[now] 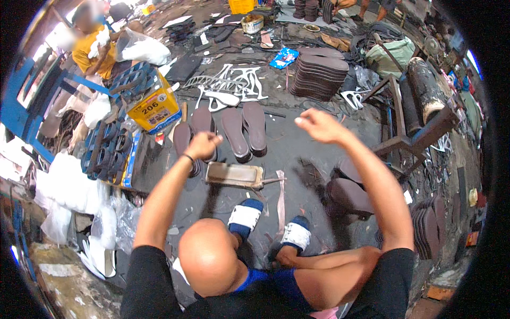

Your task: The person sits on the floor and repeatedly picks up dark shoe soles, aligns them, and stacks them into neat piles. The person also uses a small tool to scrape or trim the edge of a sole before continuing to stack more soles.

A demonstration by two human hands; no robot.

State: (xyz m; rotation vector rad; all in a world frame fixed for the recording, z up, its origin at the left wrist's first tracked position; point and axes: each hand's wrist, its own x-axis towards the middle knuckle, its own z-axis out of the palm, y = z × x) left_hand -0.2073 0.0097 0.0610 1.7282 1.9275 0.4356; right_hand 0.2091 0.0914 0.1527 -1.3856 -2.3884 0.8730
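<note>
My left hand [203,145] is over the left pair of dark brown shoe soles [203,121], its fingers curled and closed. Whatever it may hold is too small or hidden to make out. My right hand [323,127] hovers above the floor, to the right of the other pair of soles [255,127]. Its fingers are bent and pressed together, and I cannot see whether anything sits in them. Between my hands and my feet lies a shallow rectangular tray [217,172] with a pale brown surface, a thin handle [274,180] sticking out on its right.
A tall stack of brown soles [320,74] stands behind my right hand; more soles [348,196] lie under my right forearm. White cut-out sheets [249,80] lie ahead. A yellow box [154,103], a metal frame [406,141] and a seated person [95,50] are around.
</note>
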